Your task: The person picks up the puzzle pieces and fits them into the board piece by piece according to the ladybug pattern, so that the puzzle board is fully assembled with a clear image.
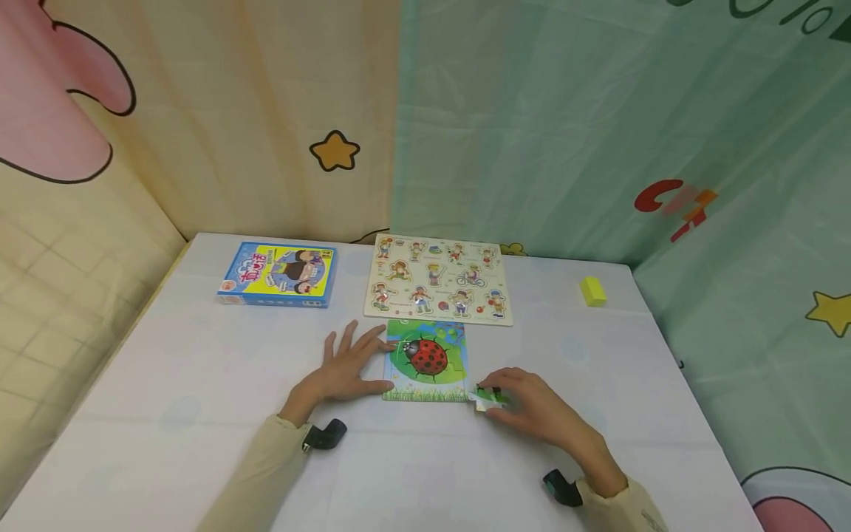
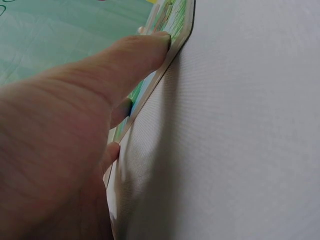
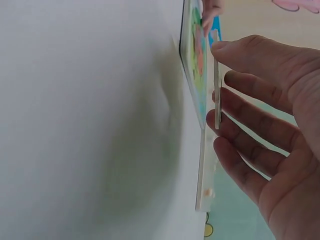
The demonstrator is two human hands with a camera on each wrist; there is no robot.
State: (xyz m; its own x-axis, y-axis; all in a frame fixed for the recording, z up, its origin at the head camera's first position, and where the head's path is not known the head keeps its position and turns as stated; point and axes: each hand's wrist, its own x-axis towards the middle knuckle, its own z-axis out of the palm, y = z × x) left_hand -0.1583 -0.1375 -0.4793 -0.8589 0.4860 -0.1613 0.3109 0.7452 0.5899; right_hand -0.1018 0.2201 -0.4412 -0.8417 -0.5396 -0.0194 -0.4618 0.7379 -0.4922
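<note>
A square ladybug jigsaw puzzle [image 1: 428,360] lies on the table in front of the person. With fingers spread, the left hand [image 1: 342,373] rests at its left side. The left wrist view shows the thumb [image 2: 142,54] touching the edge of the puzzle board. Just off the puzzle's lower right corner, the right hand [image 1: 535,408] pinches a green-and-white puzzle piece [image 1: 487,398] between thumb and fingers. Seen from the right wrist, that puzzle piece [image 3: 217,85] is a thin slab held edge-on, apart from the tabletop.
Behind the ladybug puzzle lies a wooden board of figure pieces [image 1: 435,301]. A blue and yellow box [image 1: 279,275] sits at the back left. A yellow block [image 1: 593,292] stands at the back right of the white table [image 1: 412,473]. Printed curtains hang behind.
</note>
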